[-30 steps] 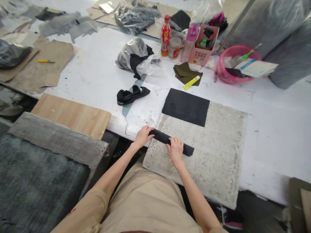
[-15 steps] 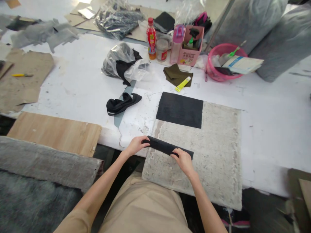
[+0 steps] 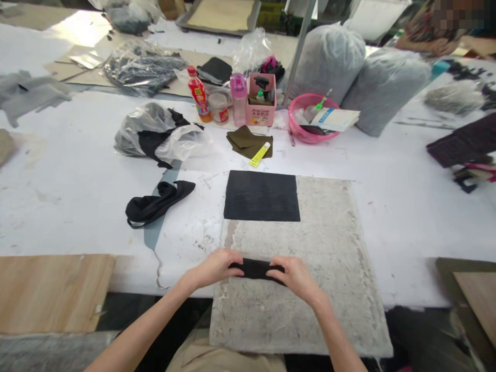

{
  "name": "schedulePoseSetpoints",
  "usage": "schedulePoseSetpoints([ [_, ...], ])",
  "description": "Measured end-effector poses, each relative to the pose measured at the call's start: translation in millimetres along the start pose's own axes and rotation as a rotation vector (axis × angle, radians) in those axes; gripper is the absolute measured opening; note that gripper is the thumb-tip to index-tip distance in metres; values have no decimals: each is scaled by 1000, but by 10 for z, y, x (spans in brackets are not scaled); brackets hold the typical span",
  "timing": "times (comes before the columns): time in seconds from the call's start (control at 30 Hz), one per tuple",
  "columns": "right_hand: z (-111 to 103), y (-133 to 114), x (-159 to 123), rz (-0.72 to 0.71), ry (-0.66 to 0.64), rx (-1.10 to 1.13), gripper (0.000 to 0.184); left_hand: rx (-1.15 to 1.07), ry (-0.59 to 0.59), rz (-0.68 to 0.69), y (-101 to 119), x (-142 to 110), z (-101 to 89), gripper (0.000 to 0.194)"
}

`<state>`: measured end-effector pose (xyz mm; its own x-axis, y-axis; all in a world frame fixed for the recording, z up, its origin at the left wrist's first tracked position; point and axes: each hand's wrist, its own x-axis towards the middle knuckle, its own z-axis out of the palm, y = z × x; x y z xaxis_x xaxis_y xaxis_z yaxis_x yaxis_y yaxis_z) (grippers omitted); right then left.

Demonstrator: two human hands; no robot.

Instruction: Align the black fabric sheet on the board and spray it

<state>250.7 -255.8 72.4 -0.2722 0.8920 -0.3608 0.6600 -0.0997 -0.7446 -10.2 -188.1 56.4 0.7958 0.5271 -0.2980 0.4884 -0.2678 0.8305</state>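
ok so from where I'm standing, this person has a narrow black strip pinched between both hands, low over the grey board that lies on the counter. Left hand has the 9 o'clock end, right hand has the 3 o'clock end, and the grip is closed on the strip both sides, thumbs near, fingers on the far edge. Can't tell if it's rolled or just folded, or if its underside is touching the board, since the hands hide both ends.

Straight up at 12 o'clock there's a flat black sheet on the board, just apart from the strip. Past that, same direction, a yellow tube on some olive cloth. Bunched black fabric is at 10, pink basin at about 1.

Handling tips, just my opinion: keep the two pinches level and pull evenly, otherwise I reckon the strip goes skewed. Light tension is probably plenty, it looks floppy enough to crease or twist if one thumb rolls more than the other. I'd also work over the board and steer clear of that sheet at 12, an easy thing to nudge
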Motion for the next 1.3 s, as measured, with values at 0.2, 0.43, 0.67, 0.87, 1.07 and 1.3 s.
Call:
schedulePoseSetpoints([
  [0.2,-462,592,216,162,147,129,20,-160,321,-312,-408,-84,-350,25],
  [0.43,-532,992,579,425,390,702,39,-430,561,-532,-572,269,-444,46],
  [0.67,-543,1091,740,400,510,487,45,-422,666,-554,-678,424,-485,43],
  [0.87,-536,1116,836,370,614,54,53,-421,770,-603,-733,485,-447,41],
  [1.07,-540,1137,884,417,569,-51,51,-489,755,-626,-771,507,-425,41],
  [1.3,-556,1145,909,471,559,-98,54,-508,740,-629,-814,513,-434,38],
])
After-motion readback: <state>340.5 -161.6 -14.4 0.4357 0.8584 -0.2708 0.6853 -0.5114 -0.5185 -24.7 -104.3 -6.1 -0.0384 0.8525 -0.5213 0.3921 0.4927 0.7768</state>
